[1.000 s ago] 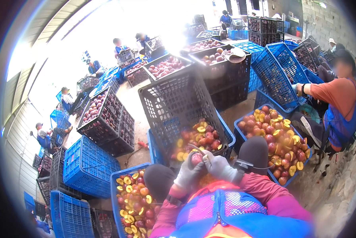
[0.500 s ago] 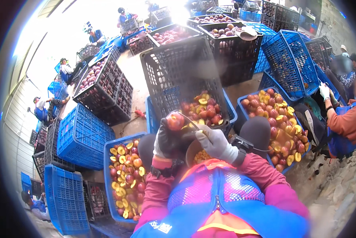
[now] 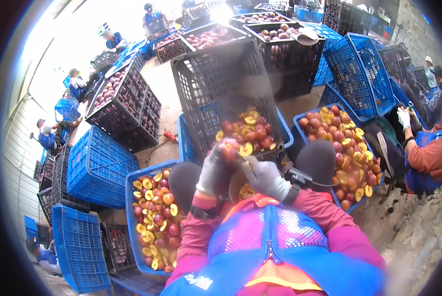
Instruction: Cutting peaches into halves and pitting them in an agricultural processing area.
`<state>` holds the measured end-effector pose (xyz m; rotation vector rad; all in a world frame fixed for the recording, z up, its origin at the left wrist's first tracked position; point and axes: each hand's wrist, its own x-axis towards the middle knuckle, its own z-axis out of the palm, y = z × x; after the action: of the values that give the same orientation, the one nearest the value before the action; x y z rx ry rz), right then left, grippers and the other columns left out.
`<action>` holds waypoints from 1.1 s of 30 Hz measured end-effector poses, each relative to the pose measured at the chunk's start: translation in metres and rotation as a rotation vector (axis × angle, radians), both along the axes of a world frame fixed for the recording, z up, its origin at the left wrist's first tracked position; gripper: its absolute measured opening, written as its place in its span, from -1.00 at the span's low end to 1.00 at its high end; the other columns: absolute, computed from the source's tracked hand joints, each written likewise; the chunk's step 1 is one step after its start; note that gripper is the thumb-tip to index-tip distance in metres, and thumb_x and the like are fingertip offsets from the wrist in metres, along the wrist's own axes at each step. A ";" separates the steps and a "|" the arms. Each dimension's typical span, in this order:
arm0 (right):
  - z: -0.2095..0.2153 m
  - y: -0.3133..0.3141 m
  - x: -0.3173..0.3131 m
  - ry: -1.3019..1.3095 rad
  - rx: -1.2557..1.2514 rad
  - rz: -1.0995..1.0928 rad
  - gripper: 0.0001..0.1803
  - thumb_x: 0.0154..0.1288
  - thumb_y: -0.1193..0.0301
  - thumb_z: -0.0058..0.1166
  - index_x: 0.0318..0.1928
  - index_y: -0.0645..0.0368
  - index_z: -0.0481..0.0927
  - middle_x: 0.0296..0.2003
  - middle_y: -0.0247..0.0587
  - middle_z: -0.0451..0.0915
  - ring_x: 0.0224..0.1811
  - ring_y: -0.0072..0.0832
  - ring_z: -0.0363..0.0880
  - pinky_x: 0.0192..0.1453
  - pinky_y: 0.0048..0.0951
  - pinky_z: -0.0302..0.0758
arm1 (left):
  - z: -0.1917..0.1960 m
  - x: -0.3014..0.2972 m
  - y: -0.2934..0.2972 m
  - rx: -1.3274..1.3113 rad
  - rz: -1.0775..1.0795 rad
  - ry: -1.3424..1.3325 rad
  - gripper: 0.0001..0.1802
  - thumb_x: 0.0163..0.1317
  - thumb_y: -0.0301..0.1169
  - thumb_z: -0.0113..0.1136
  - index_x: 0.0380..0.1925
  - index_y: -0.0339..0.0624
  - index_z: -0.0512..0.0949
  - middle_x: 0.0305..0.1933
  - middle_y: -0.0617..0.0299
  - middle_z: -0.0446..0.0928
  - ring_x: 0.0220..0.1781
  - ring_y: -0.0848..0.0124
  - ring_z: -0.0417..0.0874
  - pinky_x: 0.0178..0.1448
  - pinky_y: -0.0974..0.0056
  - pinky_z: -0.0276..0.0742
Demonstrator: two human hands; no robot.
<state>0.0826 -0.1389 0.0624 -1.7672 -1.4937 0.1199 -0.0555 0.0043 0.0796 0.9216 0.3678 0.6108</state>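
Note:
In front of my lap, my gloved left hand [image 3: 214, 172] is closed around a red plum [image 3: 230, 149]. My gloved right hand [image 3: 269, 179] grips a small knife [image 3: 241, 157], its thin blade up against the fruit; the handle is hidden in the fingers. Just beyond the hands, a black crate [image 3: 216, 69] leans tilted, with whole and halved plums [image 3: 253, 132] in its lower part. Below my hands, between the knees, sits a bowl [image 3: 235, 186] holding small yellowish bits, partly covered by the hands and wrists.
Blue crates of halved, yellow-fleshed plums stand beside my left knee [image 3: 130, 207] and right knee [image 3: 298, 129]. Stacked black crates of whole plums [image 3: 147, 116] and an upturned blue crate [image 3: 100, 167] rise further left. A co-worker [image 3: 430, 158] sits at the right; others work farther back.
The left hand has turned with the plum, which sits slightly right of where it was. My right hand has moved a little lower, and the knife blade shows less. The view has shifted slightly.

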 end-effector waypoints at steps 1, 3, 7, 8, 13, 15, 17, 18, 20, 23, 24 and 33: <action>-0.003 0.004 0.002 -0.012 0.007 -0.009 -0.73 0.65 0.24 0.09 0.13 0.15 0.58 -0.56 0.08 0.65 -0.51 0.10 0.71 -0.43 0.10 0.58 | 0.008 0.000 0.000 0.216 0.088 0.112 -0.32 0.47 -0.04 0.44 0.40 -0.21 0.49 0.19 0.15 0.65 0.10 0.41 0.70 0.18 0.20 0.71; -0.009 0.005 0.001 -0.033 0.001 -0.026 -0.75 0.65 0.20 0.09 0.07 0.11 0.55 -0.57 0.05 0.65 -0.53 0.10 0.70 -0.46 0.11 0.56 | 0.013 0.003 -0.010 0.487 0.249 0.233 -0.33 0.48 -0.08 0.45 0.42 -0.21 0.50 0.23 0.16 0.64 0.17 0.41 0.66 0.26 0.25 0.68; -0.018 0.010 -0.007 -0.119 0.053 -0.019 -0.75 0.64 0.14 0.09 -0.05 0.04 0.47 -0.54 -0.01 0.68 -0.55 0.07 0.70 -0.50 0.12 0.54 | 0.012 0.009 -0.013 0.170 0.280 0.101 -0.47 0.56 0.07 0.28 0.20 -0.14 0.62 -0.06 0.29 0.64 -0.10 0.48 0.64 -0.01 0.32 0.64; -0.019 0.008 -0.007 -0.142 0.053 -0.010 -0.74 0.64 0.14 0.09 -0.06 0.05 0.46 -0.53 -0.03 0.69 -0.55 0.07 0.70 -0.51 0.11 0.54 | 0.009 0.006 -0.009 -0.032 0.208 0.076 -0.48 0.58 0.13 0.21 0.13 -0.10 0.65 -0.19 0.34 0.61 -0.21 0.49 0.62 -0.13 0.33 0.61; -0.020 -0.001 -0.008 -0.167 -0.082 0.004 -0.72 0.66 0.12 0.04 -0.06 0.06 0.45 -0.54 -0.01 0.69 -0.54 0.07 0.71 -0.50 0.12 0.55 | -0.015 -0.003 0.008 0.163 0.228 0.317 -0.42 0.63 0.21 0.07 0.07 -0.08 0.68 -0.24 0.36 0.64 -0.26 0.51 0.63 -0.20 0.32 0.60; -0.022 -0.001 -0.004 -0.150 -0.125 -0.005 -0.71 0.67 0.10 0.03 -0.06 0.07 0.45 -0.57 0.00 0.68 -0.55 0.09 0.71 -0.50 0.13 0.55 | -0.041 -0.001 0.013 0.601 0.360 0.370 -0.47 0.61 0.13 0.17 0.13 -0.12 0.66 -0.13 0.31 0.68 -0.16 0.51 0.65 -0.10 0.33 0.62; -0.019 0.001 0.001 -0.129 -0.111 -0.023 -0.70 0.68 0.09 0.02 -0.06 0.07 0.45 -0.60 0.02 0.66 -0.56 0.10 0.70 -0.50 0.14 0.54 | -0.026 0.013 -0.010 0.621 0.434 0.306 -0.48 0.56 0.03 0.32 0.22 -0.15 0.63 0.01 0.26 0.71 -0.04 0.51 0.67 0.01 0.35 0.64; -0.019 0.002 0.000 -0.126 -0.097 -0.019 -0.70 0.67 0.09 0.02 -0.06 0.07 0.46 -0.60 0.01 0.66 -0.56 0.10 0.70 -0.50 0.15 0.54 | -0.025 0.014 -0.017 0.584 0.450 0.276 -0.46 0.53 -0.02 0.39 0.27 -0.17 0.61 0.07 0.24 0.72 0.02 0.51 0.68 0.06 0.36 0.65; -0.017 0.007 -0.001 -0.135 -0.076 -0.006 -0.69 0.67 0.09 0.03 -0.05 0.07 0.46 -0.60 0.00 0.66 -0.58 0.09 0.70 -0.51 0.14 0.54 | -0.033 0.012 -0.012 0.395 0.403 0.202 -0.41 0.50 0.06 0.39 0.27 -0.13 0.59 0.02 0.24 0.71 -0.04 0.49 0.69 0.00 0.35 0.66; -0.021 -0.001 -0.001 -0.214 -0.001 0.021 -0.68 0.65 0.10 0.05 0.04 0.10 0.49 -0.60 -0.03 0.67 -0.60 0.05 0.69 -0.53 0.13 0.54 | -0.029 0.011 -0.007 -0.074 0.260 0.083 -0.39 0.48 0.23 0.32 0.13 -0.06 0.59 -0.27 0.31 0.64 -0.35 0.46 0.64 -0.24 0.28 0.65; -0.027 -0.006 0.001 -0.234 -0.008 0.022 -0.65 0.64 0.10 0.06 0.10 0.11 0.50 -0.60 -0.04 0.67 -0.60 0.03 0.69 -0.53 0.12 0.54 | -0.020 0.009 -0.006 -0.237 0.202 0.033 -0.38 0.47 0.29 0.28 0.07 -0.03 0.60 -0.38 0.34 0.57 -0.47 0.45 0.57 -0.34 0.25 0.62; 0.029 -0.003 0.024 0.779 0.311 0.096 -0.47 0.58 0.26 0.31 0.42 0.17 0.56 -0.34 -0.27 0.74 -0.47 -0.52 0.70 -0.41 -0.46 0.59 | 0.022 -0.006 -0.007 0.139 0.243 0.042 -0.41 0.61 0.14 0.15 0.23 -0.16 0.59 0.04 0.22 0.69 0.05 0.34 0.68 0.20 0.11 0.61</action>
<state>0.1070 -0.1418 0.0917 -1.1882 -0.9543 0.5292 -0.0614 -0.0023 0.1018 1.0317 0.4841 0.8487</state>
